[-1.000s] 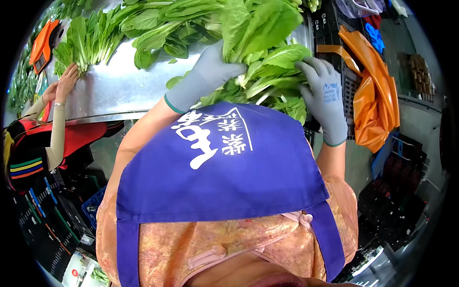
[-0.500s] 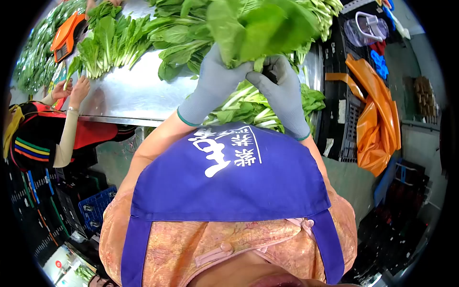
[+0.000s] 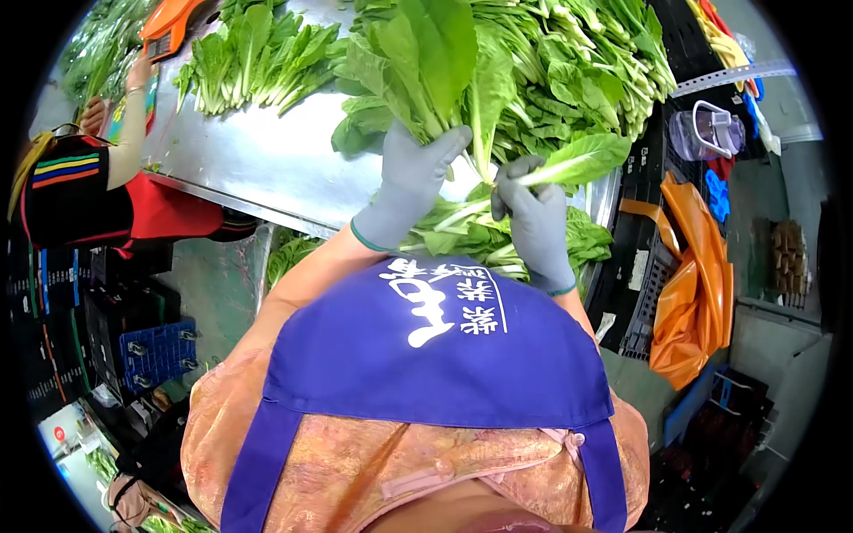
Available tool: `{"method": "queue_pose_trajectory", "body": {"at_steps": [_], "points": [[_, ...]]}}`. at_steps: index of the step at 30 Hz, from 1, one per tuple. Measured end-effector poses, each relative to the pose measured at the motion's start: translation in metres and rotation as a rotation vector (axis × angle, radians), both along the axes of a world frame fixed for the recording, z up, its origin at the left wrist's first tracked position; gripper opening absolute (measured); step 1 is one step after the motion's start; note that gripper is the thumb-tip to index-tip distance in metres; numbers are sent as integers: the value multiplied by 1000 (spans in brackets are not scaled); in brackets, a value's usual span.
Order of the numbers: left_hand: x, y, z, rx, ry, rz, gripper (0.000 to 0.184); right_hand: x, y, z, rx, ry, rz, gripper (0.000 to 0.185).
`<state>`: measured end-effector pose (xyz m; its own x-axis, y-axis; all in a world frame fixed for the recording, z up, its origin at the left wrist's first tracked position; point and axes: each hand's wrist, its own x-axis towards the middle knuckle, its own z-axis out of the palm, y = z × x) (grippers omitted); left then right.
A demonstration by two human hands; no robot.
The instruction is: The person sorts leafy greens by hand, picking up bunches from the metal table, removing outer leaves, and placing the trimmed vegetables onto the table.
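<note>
Both my hands wear grey gloves. My left hand (image 3: 416,164) is closed around the stems of a bunch of leafy greens (image 3: 435,62), whose broad leaves point away from me. Beside it, my right hand (image 3: 533,209) pinches the pale stem of a single green leaf (image 3: 582,162), its blade pointing right. A loose heap of greens (image 3: 569,71) lies behind my hands on the metal table (image 3: 293,151). More greens (image 3: 458,235) lie under and between my wrists, close to my apron.
At left, a row of greens (image 3: 258,62) lies near an orange tool (image 3: 169,27). A co-worker's arm (image 3: 133,124) reaches in there. On the right are black crates (image 3: 635,258), a clear jug (image 3: 706,131) and an orange plastic sheet (image 3: 689,293).
My right hand has moved down and right, apart from the left, and now has a single leaf in it. The bunch in my left hand has shifted left. The view has turned slightly.
</note>
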<state>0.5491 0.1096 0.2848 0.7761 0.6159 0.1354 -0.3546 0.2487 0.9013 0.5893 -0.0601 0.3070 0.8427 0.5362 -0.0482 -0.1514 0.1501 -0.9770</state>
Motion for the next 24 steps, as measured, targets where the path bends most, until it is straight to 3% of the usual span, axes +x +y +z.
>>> {"method": "queue_pose_trajectory", "body": {"at_steps": [3, 6, 7, 10, 13, 14, 17, 20, 21, 24], "points": [[-6, 17, 21, 2, -52, 5, 30, -4, -22, -17, -43, 95, 118, 14], [-6, 48, 0, 275, -68, -14, 27, 7, -52, -50, -994, -512, 527, 25], [-6, 50, 3, 356, -79, -2, 26, 0, -55, -46, -1071, -776, 487, 36], [-7, 35, 19, 306, -93, -70, 29, 2, -41, -17, -806, -758, 167, 39], [-11, 12, 35, 52, 31, -187, 32, 9, -17, 30, -354, -219, 223, 41], [-11, 7, 36, 111, 25, -189, 32, 10, -12, 41, -256, -71, 261, 39], [-9, 2, 38, 216, -4, -158, 33, 16, 4, 31, -82, -18, 230, 35], [-3, 16, 39, 104, -87, -121, 38, 20, 10, 28, -107, -87, 84, 32], [-4, 14, 42, -37, -114, -109, 44, 25, 11, 20, -96, -168, 24, 29], [-6, 13, 29, -205, -143, -205, 50, 30, 12, 13, -257, -356, -83, 29]]}}
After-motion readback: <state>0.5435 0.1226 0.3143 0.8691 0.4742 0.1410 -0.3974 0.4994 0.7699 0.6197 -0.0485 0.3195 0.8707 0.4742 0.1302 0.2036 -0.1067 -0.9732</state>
